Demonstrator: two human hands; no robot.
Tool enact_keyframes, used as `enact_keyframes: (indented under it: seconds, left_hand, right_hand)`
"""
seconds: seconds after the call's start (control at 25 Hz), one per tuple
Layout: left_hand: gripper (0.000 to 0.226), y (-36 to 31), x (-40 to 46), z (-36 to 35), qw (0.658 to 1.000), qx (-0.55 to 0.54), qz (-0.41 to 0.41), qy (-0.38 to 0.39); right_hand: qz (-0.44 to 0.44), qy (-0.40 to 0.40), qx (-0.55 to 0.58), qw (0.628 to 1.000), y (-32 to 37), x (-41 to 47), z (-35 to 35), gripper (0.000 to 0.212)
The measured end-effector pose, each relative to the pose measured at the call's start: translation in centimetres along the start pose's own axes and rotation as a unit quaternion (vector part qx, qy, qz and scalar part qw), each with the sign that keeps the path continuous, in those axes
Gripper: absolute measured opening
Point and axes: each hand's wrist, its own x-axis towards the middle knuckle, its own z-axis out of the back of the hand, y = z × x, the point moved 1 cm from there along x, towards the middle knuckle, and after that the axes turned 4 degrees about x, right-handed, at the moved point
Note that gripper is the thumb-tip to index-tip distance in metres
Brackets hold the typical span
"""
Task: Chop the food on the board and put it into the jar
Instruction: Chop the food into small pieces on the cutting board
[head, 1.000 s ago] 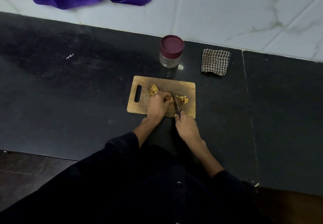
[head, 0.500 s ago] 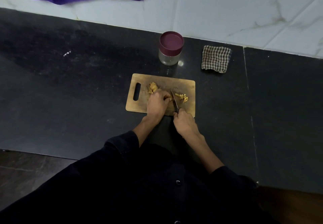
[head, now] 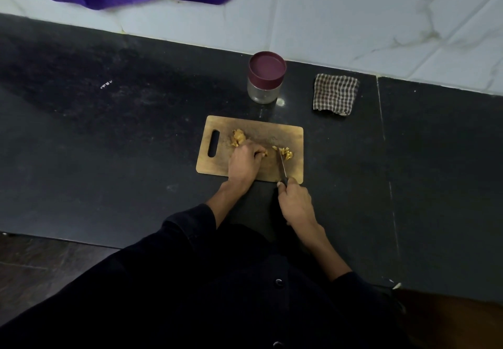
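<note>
On a wooden board (head: pixel 215 169), an uncut lump of food (head: pixel 238 137) lies left; the left hand (head: pixel 244 161) curls over a piece (head: pixel 264 153), the right hand (head: pixel 293 200) grips a knife (head: pixel 282 164) beside chopped bits (head: pixel 285 153). The lidded jar (head: pixel 265 81) stands behind the board.

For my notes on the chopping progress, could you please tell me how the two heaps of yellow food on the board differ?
The left heap lies near the board's handle slot, in bigger uncut chunks; the right heap lies past the knife, in small chopped bits. The left hand touches the left heap's near edge; nothing touches the right heap except perhaps the blade beside it. Both are yellow and rest on the cutting board.
</note>
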Motion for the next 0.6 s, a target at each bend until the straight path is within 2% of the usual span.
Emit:
enact_keyframes:
  seconds: [0.28,0.6]
  left_hand:
    - [0.013,-0.1,0.1,0.1,1.0,0.013,-0.002,0.004]
    - [0.013,0.1,0.1,-0.3,1.0,0.021,0.002,0.005]
  right_hand:
    - [0.041,0.007,-0.021,0.999,1.9,0.5,-0.1,0.03]
    - [0.021,-0.004,-0.08,0.997,1.8,1.0,-0.8,0.024]
